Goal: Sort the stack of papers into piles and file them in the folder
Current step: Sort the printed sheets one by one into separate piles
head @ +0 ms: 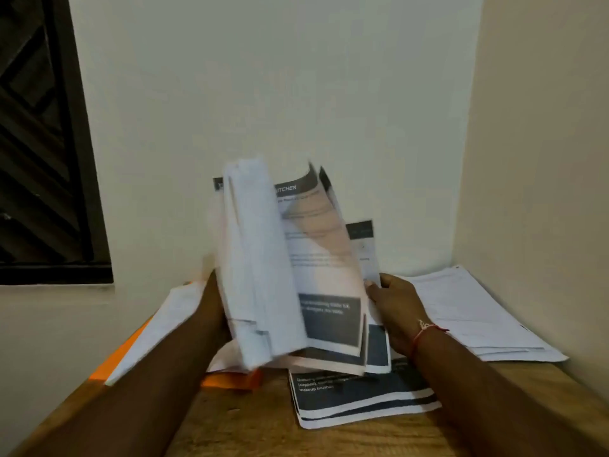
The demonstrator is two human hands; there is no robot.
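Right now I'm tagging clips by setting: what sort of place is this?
Likely a corner of a home or small office: a wooden table against plain painted walls, a dark-framed window, and paper piles with an orange folder.

Single head-worn wide-angle view, facing forward and down onto a wooden bench [263,423] set in a room corner. The camera sits close: both forearms enter from the lower edge, with the left hand [216,311] at 9 o'clock and the right hand [397,308] at 3 o'clock of the raised papers [263,258] at centre. Pale walls [263,77] fill the upper half, and a dark window [43,143] lies at 10 o'clock.
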